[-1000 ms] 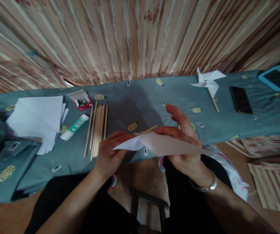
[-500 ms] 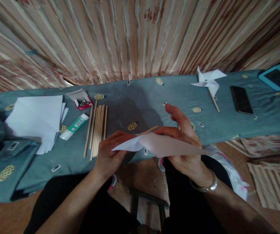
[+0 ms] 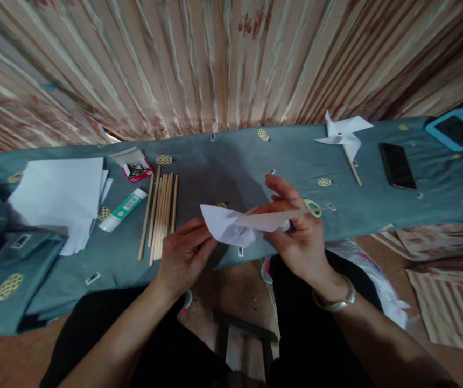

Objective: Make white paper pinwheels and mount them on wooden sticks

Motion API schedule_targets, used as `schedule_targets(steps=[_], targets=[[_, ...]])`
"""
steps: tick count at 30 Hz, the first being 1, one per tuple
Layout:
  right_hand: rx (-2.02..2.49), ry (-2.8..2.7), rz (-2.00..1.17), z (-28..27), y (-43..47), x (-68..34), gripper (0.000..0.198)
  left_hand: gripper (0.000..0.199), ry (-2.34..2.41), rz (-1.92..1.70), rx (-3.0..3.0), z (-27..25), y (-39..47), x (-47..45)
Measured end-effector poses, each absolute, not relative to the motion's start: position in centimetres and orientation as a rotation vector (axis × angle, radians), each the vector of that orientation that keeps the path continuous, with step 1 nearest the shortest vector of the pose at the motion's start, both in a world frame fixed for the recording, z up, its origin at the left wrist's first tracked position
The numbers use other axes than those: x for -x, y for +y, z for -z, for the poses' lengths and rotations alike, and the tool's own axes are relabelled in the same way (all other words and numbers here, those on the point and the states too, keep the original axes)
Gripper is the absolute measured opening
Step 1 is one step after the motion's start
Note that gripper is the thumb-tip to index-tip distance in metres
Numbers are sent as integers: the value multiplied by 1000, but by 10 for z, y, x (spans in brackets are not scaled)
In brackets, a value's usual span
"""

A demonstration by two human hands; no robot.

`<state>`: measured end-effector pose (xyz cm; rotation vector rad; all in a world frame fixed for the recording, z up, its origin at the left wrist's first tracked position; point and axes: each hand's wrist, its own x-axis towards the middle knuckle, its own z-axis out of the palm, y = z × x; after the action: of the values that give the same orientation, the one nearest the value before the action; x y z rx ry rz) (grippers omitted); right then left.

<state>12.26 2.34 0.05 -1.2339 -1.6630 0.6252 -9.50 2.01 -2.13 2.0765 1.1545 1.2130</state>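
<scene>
A white paper pinwheel [image 3: 223, 223] with curled blades is between my hands, above the table's near edge. A short piece of wooden stick [image 3: 251, 210] shows behind its paper. My left hand [image 3: 185, 253] is closed, thumb and forefinger pinched at the pinwheel's left side; the paper partly hides its fingertips. My right hand [image 3: 302, 240] grips the pinwheel from the right, thumb below and forefinger raised. One blade crosses in front of the right fingers, so the exact hold is hidden.
On the left are stacked white paper [image 3: 62, 188], a glue stick [image 3: 123, 210], a red box of metal pins [image 3: 137, 170] and several wooden sticks [image 3: 162, 215]. At right lie another pinwheel [image 3: 346, 134], a phone [image 3: 397, 166] and a blue-framed device [image 3: 460, 129]. A tape roll [image 3: 313, 207] sits behind my right hand.
The pinwheel has turned: its left blade now points up and its right blade has lifted. My right hand has shifted slightly left and up; the left hand has barely moved.
</scene>
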Motion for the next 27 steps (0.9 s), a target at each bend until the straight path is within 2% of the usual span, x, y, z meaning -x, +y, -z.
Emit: schedule_targets(steps=[6,13,20,27], targets=[[1282,-1491,-802,8,35,-122,10,17,1215,-1188,-2003,34,21,92],[1351,-1386,-995,14,46,-124,33,17,1218,-1165,-1898,42,27,90],[1399,-1513,-1141,12,59,-130,30,18,1216,-1114,-1751,48,32,84],[1323,-1649,-1354,0,92,-128,37,12,1220,-1184,-1396,53,35,79]])
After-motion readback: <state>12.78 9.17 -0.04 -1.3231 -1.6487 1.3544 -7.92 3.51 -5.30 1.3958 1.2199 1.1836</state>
